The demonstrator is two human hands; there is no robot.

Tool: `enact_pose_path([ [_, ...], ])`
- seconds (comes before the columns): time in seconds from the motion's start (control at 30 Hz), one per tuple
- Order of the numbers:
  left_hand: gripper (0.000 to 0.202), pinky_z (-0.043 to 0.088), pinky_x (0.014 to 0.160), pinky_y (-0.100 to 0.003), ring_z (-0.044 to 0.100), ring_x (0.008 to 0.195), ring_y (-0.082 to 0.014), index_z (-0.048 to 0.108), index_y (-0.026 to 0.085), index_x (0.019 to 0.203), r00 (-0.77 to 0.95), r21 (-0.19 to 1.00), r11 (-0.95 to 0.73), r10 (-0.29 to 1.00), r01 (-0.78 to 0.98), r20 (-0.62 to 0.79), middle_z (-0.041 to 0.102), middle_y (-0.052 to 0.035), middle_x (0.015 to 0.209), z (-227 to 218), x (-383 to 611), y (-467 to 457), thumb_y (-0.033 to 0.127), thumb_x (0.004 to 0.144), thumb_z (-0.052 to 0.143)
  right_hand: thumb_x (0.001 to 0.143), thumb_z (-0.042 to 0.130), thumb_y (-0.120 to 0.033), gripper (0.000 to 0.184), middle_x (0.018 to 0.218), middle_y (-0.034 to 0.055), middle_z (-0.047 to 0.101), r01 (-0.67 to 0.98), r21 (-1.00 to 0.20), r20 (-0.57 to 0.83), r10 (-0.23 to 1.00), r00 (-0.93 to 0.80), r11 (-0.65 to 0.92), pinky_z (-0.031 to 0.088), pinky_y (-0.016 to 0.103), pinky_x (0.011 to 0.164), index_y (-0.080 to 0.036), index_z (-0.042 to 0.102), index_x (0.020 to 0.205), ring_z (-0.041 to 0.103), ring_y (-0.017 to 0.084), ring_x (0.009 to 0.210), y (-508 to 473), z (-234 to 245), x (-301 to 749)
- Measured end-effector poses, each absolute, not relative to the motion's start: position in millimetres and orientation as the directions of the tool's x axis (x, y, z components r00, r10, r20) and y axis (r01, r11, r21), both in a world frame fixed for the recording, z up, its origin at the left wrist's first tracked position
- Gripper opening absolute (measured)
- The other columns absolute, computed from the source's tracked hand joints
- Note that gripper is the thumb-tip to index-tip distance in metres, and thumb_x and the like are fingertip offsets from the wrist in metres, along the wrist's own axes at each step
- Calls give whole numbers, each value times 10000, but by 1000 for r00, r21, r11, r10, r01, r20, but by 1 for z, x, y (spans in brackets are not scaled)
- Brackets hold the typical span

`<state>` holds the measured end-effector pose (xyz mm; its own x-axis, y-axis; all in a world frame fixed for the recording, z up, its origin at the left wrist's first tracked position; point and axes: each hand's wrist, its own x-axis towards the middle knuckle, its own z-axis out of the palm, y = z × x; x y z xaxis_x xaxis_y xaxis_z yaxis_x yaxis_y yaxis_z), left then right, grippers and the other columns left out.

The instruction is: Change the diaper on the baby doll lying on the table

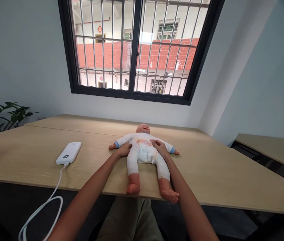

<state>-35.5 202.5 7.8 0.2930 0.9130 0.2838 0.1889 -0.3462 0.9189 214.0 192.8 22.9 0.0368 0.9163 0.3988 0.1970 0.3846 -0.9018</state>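
A baby doll (132,160) lies on its back, its head toward the window and its bare feet at the table's front edge. It wears white clothing with blue cuffs, and a white diaper (145,155) with a coloured print covers its hips. My left hand (125,149) is closed against the doll's waist on the left; what its fingertips hold is hidden. At the other side of the waist, my right hand (160,147) has its fingers pinched at the diaper's upper edge. Both forearms reach along the outside of the doll's legs.
A white power bank (69,153) lies on the wooden table (94,174) to the left, its white cable (56,187) hanging over the front edge. A green plant (8,115) stands at the far left. Behind the table is a barred window (131,93); another table (270,147) is at the right.
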Motion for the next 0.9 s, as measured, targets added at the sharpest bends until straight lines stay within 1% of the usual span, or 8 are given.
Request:
enact_pose_path([
  [0.1, 121, 461, 636, -292, 599, 663, -220, 630, 179, 588, 280, 923, -307, 930, 230, 239, 672, -27, 642, 9, -40, 205, 81, 538, 681, 712, 661, -392, 178, 887, 86, 727, 186, -907, 390, 920, 40, 377, 489, 422, 881, -235, 713, 776, 648, 255, 917, 192, 25, 213],
  [0.23, 107, 410, 581, -258, 554, 605, -169, 570, 189, 608, 115, 943, -268, 962, 198, 249, 600, 11, 608, 10, -50, 211, 168, 629, 673, 703, 664, -385, 219, 878, 115, 728, 168, -906, 402, 914, 47, 389, 494, 428, 868, -183, 708, 779, 653, 258, 907, 190, 26, 212],
  [0.3, 130, 418, 588, -252, 554, 601, -156, 547, 190, 625, 56, 954, -249, 968, 168, 243, 582, 14, 607, 11, -54, 213, 227, 689, 654, 694, 672, -384, 224, 870, 114, 731, 160, -904, 409, 911, 51, 397, 501, 425, 859, -178, 707, 776, 657, 259, 907, 190, 26, 212],
  [0.37, 153, 442, 597, -249, 575, 610, -152, 549, 185, 656, 26, 966, -223, 975, 130, 221, 598, 4, 632, 12, -56, 215, 280, 726, 646, 689, 675, -387, 230, 864, 113, 734, 154, -902, 416, 908, 52, 404, 506, 422, 853, -177, 708, 775, 661, 258, 903, 190, 25, 212],
  [0.53, 221, 459, 539, -238, 604, 563, -148, 543, 188, 720, -18, 989, -142, 990, 47, 143, 620, -1, 601, 12, -58, 219, 364, 738, 676, 690, 671, -416, 260, 860, 105, 734, 152, -897, 427, 903, 51, 416, 508, 424, 861, -180, 713, 790, 667, 257, 898, 191, 23, 213],
  [0.7, 292, 437, 488, -214, 565, 493, -113, 546, 175, 734, 37, 991, -121, 992, -52, 123, 600, 17, 552, 16, -59, 215, 379, 677, 747, 708, 675, -406, 149, 844, 60, 730, 167, -897, 422, 905, 51, 409, 501, 406, 892, -263, 703, 736, 665, 253, 916, 192, 23, 211],
  [0.8, 325, 469, 522, -221, 598, 554, -118, 565, 158, 770, 108, 987, -118, 986, -111, 130, 640, 2, 640, 21, -60, 210, 332, 614, 791, 710, 670, -406, 124, 846, 42, 726, 191, -899, 409, 911, 47, 394, 502, 390, 881, -285, 695, 720, 658, 251, 923, 190, 24, 210],
  [0.9, 328, 512, 592, -252, 642, 664, -145, 602, 147, 823, 203, 966, -87, 969, -245, 139, 681, -29, 761, 27, -62, 206, 294, 605, 799, 713, 664, -413, 141, 863, 39, 728, 220, -886, 423, 906, 29, 407, 496, 373, 863, -281, 699, 746, 648, 244, 921, 186, 26, 211],
])
